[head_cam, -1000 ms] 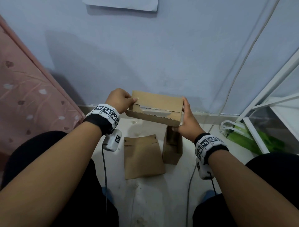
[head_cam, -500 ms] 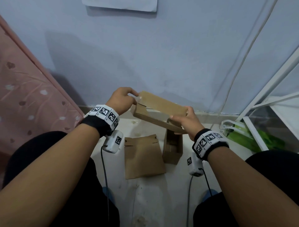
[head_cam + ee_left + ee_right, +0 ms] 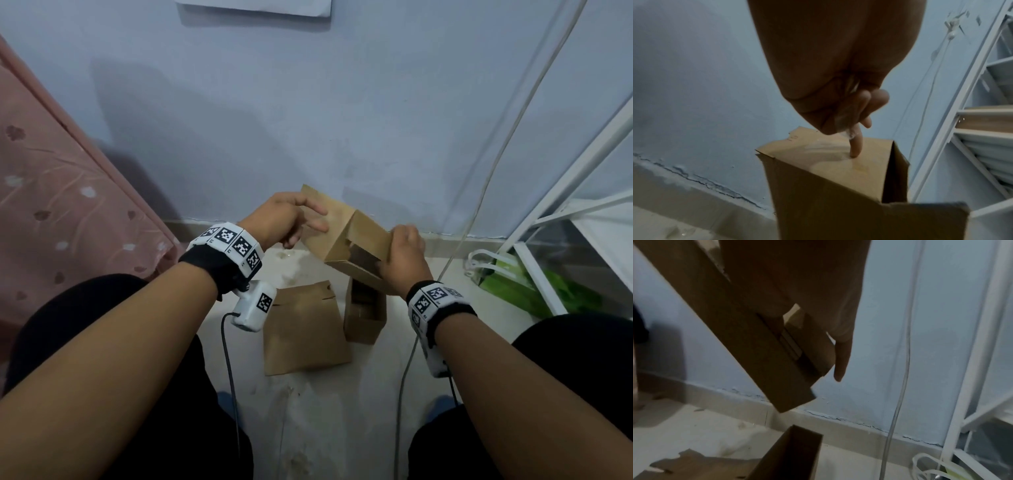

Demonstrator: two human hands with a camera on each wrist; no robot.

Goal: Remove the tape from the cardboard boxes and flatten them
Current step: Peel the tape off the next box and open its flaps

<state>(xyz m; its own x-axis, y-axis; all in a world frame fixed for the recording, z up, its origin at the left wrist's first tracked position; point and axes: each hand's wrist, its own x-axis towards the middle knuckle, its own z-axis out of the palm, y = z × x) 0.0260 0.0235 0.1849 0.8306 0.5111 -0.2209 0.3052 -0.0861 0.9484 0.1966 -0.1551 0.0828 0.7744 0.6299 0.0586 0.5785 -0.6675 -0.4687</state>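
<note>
— Since a second ago, what has moved?

— Both hands have tipped the held cardboard box (image 3: 346, 236): it lay nearly level between them, and now its long axis slopes from upper left, toward the wall (image 3: 308, 113), down to lower right, toward the person.

— Start near. What lies on the floor (image 3: 315, 421)?

— A flattened box (image 3: 305, 329) lies flat between the knees, and just to its right an open box (image 3: 364, 313) stands with its mouth upward. Both are below the held one and apart from it.

— And the right hand (image 3: 404, 260)?

— It grips the lower, open end of the held box, fingers (image 3: 841, 356) curled round the edge, with one reaching into the opening; the wrist view shows the little finger straight along the outer wall.

— The left hand (image 3: 281, 219)?

— It sits at the raised far end. Its fingers (image 3: 315, 214) are mostly straight and lie on the broad upper face; the wrist view shows one fingertip pressing that panel while two others are tucked back. Its thumb is hidden, so a pinch cannot be ruled out.

— Behind that?

— A white shelf frame (image 3: 561, 219) stands at the right, with a cable (image 3: 493, 164) hanging down the wall.
</note>
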